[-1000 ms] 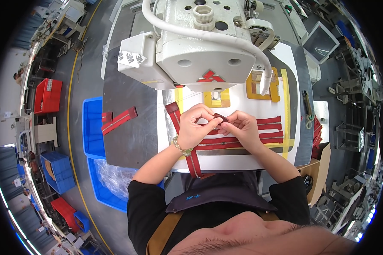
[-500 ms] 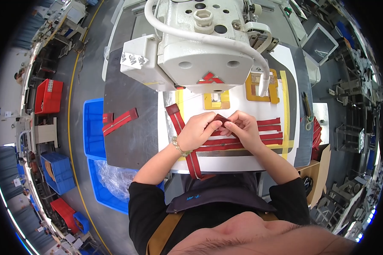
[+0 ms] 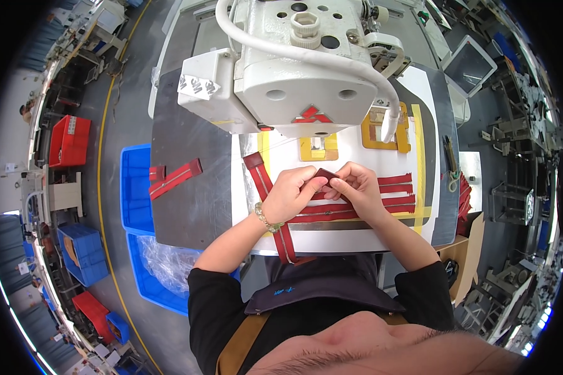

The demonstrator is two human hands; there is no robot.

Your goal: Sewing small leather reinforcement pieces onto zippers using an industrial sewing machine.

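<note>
Above the white work surface, my left hand (image 3: 292, 191) and my right hand (image 3: 359, 189) meet, both pinching a small dark red piece (image 3: 323, 174) between thumbs and fingers. Most of that piece is covered, so I cannot tell if it belongs to a longer strip. Several red zippers (image 3: 327, 213) lie side by side under and beyond my right hand. One more red zipper (image 3: 254, 164) with a wide end tab runs slantwise beneath my left wrist and over the table's front edge. Farther left, a short red zipper (image 3: 182, 177) rests on the dark tabletop.
A white sewing machine head (image 3: 300, 94) looms just beyond my hands. Two yellow-framed clamps (image 3: 305, 152) (image 3: 365, 139) sit under and beside it. Scissors (image 3: 451, 178) lie at the right edge. Blue bins (image 3: 135, 212) stand at left, a cardboard box (image 3: 471, 259) at lower right.
</note>
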